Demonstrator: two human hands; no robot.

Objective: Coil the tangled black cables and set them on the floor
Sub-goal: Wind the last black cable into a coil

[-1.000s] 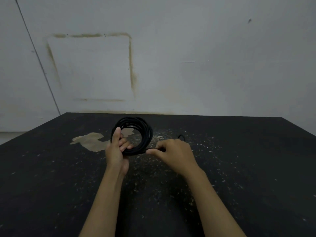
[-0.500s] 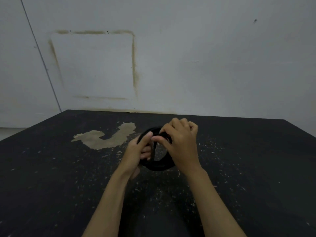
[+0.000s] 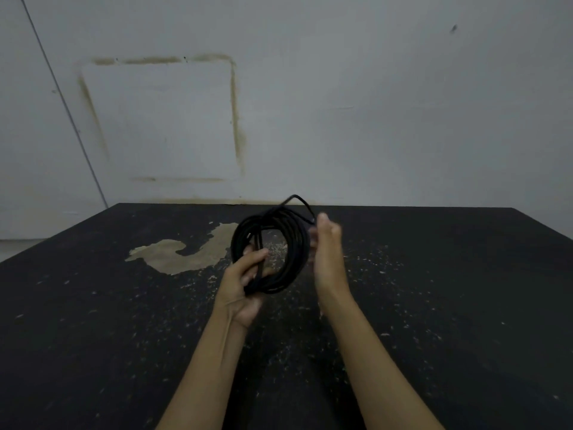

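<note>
Head view, nearest first: my two bare forearms reach up from the bottom edge over a black surface flecked with pale specks and chips [image 3: 403, 305]; whether it is floor or a desk I cannot tell.

My left hand [image 3: 245, 283] is turned palm up and closed around the lower left part of the coiled black cable [image 3: 273, 246], thumb lying across the front of the bundle and fingers curled behind it. The coil stands roughly upright in that grip, a thick ring of many loops with the speckled surface showing through its middle. One strand crosses the ring on its left side, running down toward my thumb.

My right hand [image 3: 327, 252] is just to the right of the coil, edge-on to the camera, fingers together and pointing up. It is blurred. The loose end of the cable [image 3: 297, 201] rises off the top of the coil in a small arch and comes down at my right fingertips; I seem to pinch it there, but the blur keeps me from being sure.

Beyond the hands, a tan patch [image 3: 186, 252] where the black coating has worn off lies left of the coil. Farther back, the grey wall [image 3: 387, 113] carries a brownish square outline [image 3: 161, 119] and a thin dark line [image 3: 62, 97] running diagonally at the left.
</note>
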